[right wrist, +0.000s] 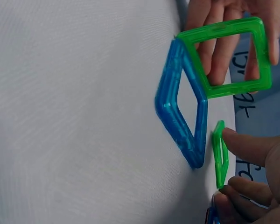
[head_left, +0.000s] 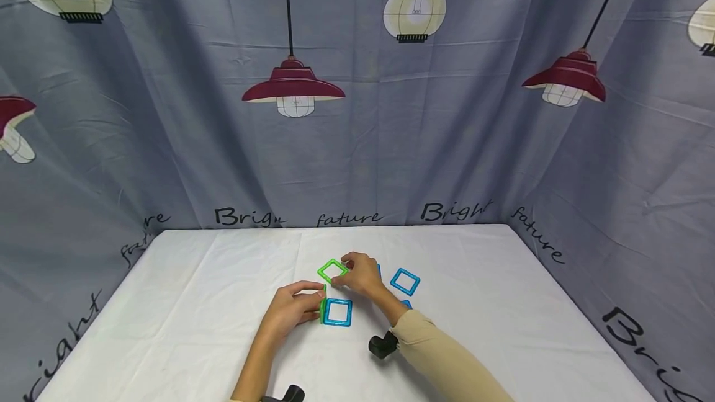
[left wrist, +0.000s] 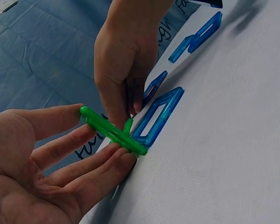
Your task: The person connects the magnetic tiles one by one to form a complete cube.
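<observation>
A green square frame tile (right wrist: 263,56) stands on edge against the left side of a blue square tile (head_left: 337,312), which lies on the white table. My left hand (head_left: 290,309) holds that upright tile, with fingers spread against its face and edges. Just beyond, a second green square tile (head_left: 329,265) is held at its edges between the thumb and fingers of my right hand (head_left: 363,275). In the right wrist view this second tile (right wrist: 218,154) looks narrow, close over the tabletop.
To the right of my right hand lies another blue square tile (head_left: 404,281). A blue piece (head_left: 406,304) and a further blue piece (head_left: 378,270) are partly hidden by the right hand and arm. A grey printed curtain (head_left: 357,160) hangs behind the white table (head_left: 195,315).
</observation>
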A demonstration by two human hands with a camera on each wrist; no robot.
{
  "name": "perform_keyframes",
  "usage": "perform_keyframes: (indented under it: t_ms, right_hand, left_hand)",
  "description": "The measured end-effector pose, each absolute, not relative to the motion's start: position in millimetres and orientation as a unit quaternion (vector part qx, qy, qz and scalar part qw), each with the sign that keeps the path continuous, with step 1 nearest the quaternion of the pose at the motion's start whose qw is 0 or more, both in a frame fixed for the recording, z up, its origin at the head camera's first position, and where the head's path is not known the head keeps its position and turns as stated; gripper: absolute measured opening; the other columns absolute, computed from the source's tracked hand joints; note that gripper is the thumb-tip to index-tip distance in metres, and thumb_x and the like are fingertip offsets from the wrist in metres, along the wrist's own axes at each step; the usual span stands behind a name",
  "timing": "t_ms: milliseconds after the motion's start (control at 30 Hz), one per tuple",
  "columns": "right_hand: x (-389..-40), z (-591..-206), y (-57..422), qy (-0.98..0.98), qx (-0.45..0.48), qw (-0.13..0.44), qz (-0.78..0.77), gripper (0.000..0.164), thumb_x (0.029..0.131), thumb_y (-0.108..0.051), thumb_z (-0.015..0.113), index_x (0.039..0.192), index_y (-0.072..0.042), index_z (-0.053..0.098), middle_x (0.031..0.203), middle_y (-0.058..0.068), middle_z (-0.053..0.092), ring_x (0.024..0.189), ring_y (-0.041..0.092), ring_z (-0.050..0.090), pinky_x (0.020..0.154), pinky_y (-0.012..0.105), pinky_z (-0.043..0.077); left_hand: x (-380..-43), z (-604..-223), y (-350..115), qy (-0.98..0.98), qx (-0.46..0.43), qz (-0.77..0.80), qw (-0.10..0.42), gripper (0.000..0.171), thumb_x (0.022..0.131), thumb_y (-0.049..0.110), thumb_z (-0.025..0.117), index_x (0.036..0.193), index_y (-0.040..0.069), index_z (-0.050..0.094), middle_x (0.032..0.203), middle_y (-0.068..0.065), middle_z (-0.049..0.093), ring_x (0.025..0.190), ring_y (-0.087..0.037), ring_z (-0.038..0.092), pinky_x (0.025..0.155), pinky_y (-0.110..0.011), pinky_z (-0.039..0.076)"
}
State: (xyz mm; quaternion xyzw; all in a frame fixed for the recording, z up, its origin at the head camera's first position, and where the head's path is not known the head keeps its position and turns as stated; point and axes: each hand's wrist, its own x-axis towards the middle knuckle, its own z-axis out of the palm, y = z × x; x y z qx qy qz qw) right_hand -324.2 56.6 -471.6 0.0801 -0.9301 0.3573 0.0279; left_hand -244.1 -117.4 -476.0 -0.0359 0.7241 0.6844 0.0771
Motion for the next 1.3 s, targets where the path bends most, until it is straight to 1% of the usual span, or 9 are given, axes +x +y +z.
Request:
perform_keyframes:
  t_ms: [100, 233, 500, 733, 867, 1300]
  right_hand:
    - [-325.3, -473.2, 54.3, -0.935, 0.089, 0.032, 0.342, 0.051, 0.076, -0.024, 0.09, 0.118, -0.001, 0.072, 0.106, 0.015, 0.073, 0.097, 0.029, 0.064, 0.088, 0.045, 0.054]
    - [-324.6, -472.5, 51.8, -0.937, 0.096, 0.029, 0.336, 0.047, 0.075, -0.019, 0.09, 0.114, 0.001, 0.073, 0.103, 0.013, 0.074, 0.094, 0.025, 0.065, 0.088, 0.044, 0.056]
    - [-318.5, -462.0, 55.0, -0.941, 0.085, -0.015, 0.326, 0.049, 0.069, -0.007, 0.091, 0.115, -0.003, 0.074, 0.105, 0.011, 0.074, 0.096, 0.024, 0.064, 0.091, 0.043, 0.056]
    - [-312.4, -455.8, 62.1, -0.935, 0.096, -0.036, 0.338, 0.049, 0.066, 0.0, 0.09, 0.113, -0.005, 0.076, 0.104, 0.009, 0.074, 0.095, 0.023, 0.063, 0.092, 0.043, 0.056]
    - [-310.6, -455.6, 65.3, -0.932, 0.094, -0.044, 0.346, 0.049, 0.066, 0.002, 0.088, 0.113, -0.005, 0.076, 0.105, 0.009, 0.074, 0.097, 0.024, 0.063, 0.093, 0.044, 0.055]
    - [-309.6, -455.5, 67.7, -0.935, 0.093, -0.051, 0.339, 0.047, 0.065, 0.005, 0.086, 0.11, -0.003, 0.076, 0.102, 0.009, 0.073, 0.093, 0.023, 0.063, 0.091, 0.042, 0.057]
  left_hand:
    - [-244.5, -476.1, -117.7, 0.723, -0.036, 0.686, 0.076, 0.036, 0.094, 0.018, 0.073, 0.124, -0.002, 0.068, 0.107, -0.02, 0.075, 0.089, -0.021, 0.073, 0.081, -0.042, 0.063]
    - [-244.4, -475.9, -118.4, 0.721, -0.036, 0.687, 0.076, 0.036, 0.093, 0.018, 0.073, 0.123, -0.001, 0.068, 0.106, -0.02, 0.075, 0.088, -0.021, 0.073, 0.081, -0.042, 0.063]
    - [-242.0, -474.0, -118.1, 0.72, -0.039, 0.688, 0.076, 0.037, 0.094, 0.018, 0.073, 0.124, -0.002, 0.068, 0.106, -0.021, 0.075, 0.088, -0.023, 0.074, 0.08, -0.041, 0.063]
    - [-243.5, -475.1, -119.8, 0.721, -0.035, 0.688, 0.081, 0.038, 0.094, 0.018, 0.073, 0.125, -0.003, 0.067, 0.106, -0.021, 0.075, 0.09, -0.024, 0.075, 0.08, -0.039, 0.063]
    - [-243.8, -474.5, -119.8, 0.719, -0.032, 0.689, 0.083, 0.038, 0.094, 0.019, 0.073, 0.125, -0.002, 0.067, 0.106, -0.021, 0.075, 0.09, -0.024, 0.074, 0.081, -0.039, 0.063]
    - [-243.8, -475.8, -118.6, 0.715, -0.036, 0.694, 0.078, 0.036, 0.094, 0.017, 0.073, 0.124, -0.003, 0.068, 0.103, -0.021, 0.075, 0.088, -0.025, 0.074, 0.081, -0.042, 0.063]
